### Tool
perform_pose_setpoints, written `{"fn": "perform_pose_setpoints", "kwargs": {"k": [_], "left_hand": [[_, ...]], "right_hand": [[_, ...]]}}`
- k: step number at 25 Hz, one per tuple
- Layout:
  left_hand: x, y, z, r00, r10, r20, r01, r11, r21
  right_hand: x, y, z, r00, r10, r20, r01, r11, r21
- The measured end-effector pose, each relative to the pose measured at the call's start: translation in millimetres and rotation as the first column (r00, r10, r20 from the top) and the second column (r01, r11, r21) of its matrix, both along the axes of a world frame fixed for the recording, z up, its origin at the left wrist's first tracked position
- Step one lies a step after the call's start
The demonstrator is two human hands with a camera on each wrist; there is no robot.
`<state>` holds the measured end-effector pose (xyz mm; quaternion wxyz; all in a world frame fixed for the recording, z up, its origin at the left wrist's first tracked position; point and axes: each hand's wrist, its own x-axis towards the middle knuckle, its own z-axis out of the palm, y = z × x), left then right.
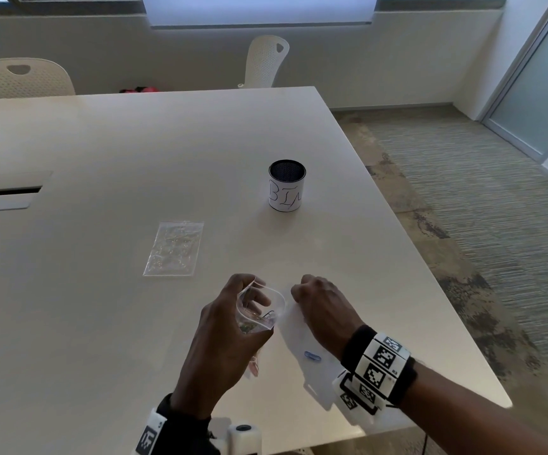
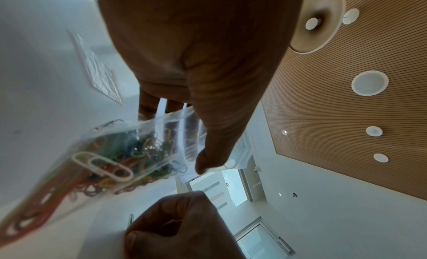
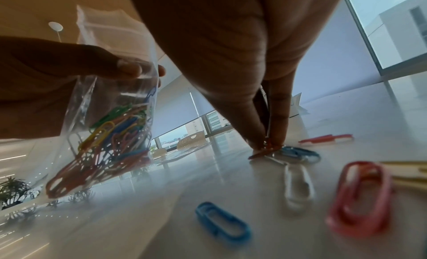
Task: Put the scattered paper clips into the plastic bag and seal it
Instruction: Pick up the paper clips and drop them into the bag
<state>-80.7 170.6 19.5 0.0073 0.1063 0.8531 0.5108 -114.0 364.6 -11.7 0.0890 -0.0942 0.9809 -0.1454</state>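
My left hand [image 1: 249, 303] holds a clear plastic bag [image 1: 259, 310] upright just above the table, its mouth open. The thumb [image 2: 208, 153] and fingers [image 2: 150, 105] pinch its upper part. Inside lie many coloured paper clips [image 3: 110, 131]. Right beside it, my right hand [image 1: 298, 290] reaches down to the table. Its thumb and forefinger [image 3: 265, 144] pinch a red paper clip [image 3: 262, 152] that touches the surface. Loose clips lie near it: a blue one [image 3: 223, 222], a white one [image 3: 298, 186], a pink one [image 3: 362, 195] and another blue one [image 3: 300, 152]. One blue clip [image 1: 312, 355] shows under my right wrist.
A second clear bag [image 1: 174, 247] lies flat on the white table [image 1: 101, 323], left of my hands. A black mesh cup labelled BIN [image 1: 287, 185] stands farther back. The table's right edge [image 1: 430, 257] runs close to my right arm. Two white chairs [image 1: 266, 60] stand behind.
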Motion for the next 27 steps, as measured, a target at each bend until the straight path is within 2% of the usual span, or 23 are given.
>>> {"fn": "perform_pose_setpoints", "kwargs": {"k": [7, 11, 14, 18, 22, 24, 27], "left_hand": [[2.9, -0.6, -3.1, 1.0, 0.002, -0.009, -0.002, 1.0, -0.014], [7.3, -4.7, -3.3, 1.0, 0.011, -0.009, -0.011, 1.0, -0.019], [10.6, -9.6, -3.7, 1.0, 0.025, -0.009, -0.025, 1.0, -0.017], [14.2, -15.0, -5.3, 0.999, 0.037, -0.002, -0.037, 0.999, -0.02], [16.2, -17.8, -7.7, 0.999, 0.047, 0.005, -0.047, 0.999, -0.021], [17.1, -18.1, -8.1, 0.999, 0.051, 0.007, -0.051, 0.999, -0.018], [17.9, -17.0, -7.5, 0.999, 0.043, 0.007, -0.043, 0.999, -0.017]], "right_hand": [[-13.9, 1.6, 0.3, 0.996, -0.049, 0.069, 0.051, 0.998, -0.025], [-19.8, 2.3, -1.8, 0.992, -0.027, 0.125, 0.026, 1.0, 0.007], [-25.3, 10.7, -4.5, 0.987, -0.017, 0.162, 0.024, 0.999, -0.037], [-30.4, 27.4, -3.2, 0.984, -0.023, 0.178, 0.053, 0.985, -0.166], [-27.3, 38.1, 18.6, 0.987, -0.098, 0.126, 0.133, 0.941, -0.311], [-20.6, 37.1, 35.1, 0.988, -0.14, 0.07, 0.156, 0.891, -0.427], [-1.9, 22.4, 70.1, 0.993, -0.119, 0.015, 0.1, 0.747, -0.657]]}}
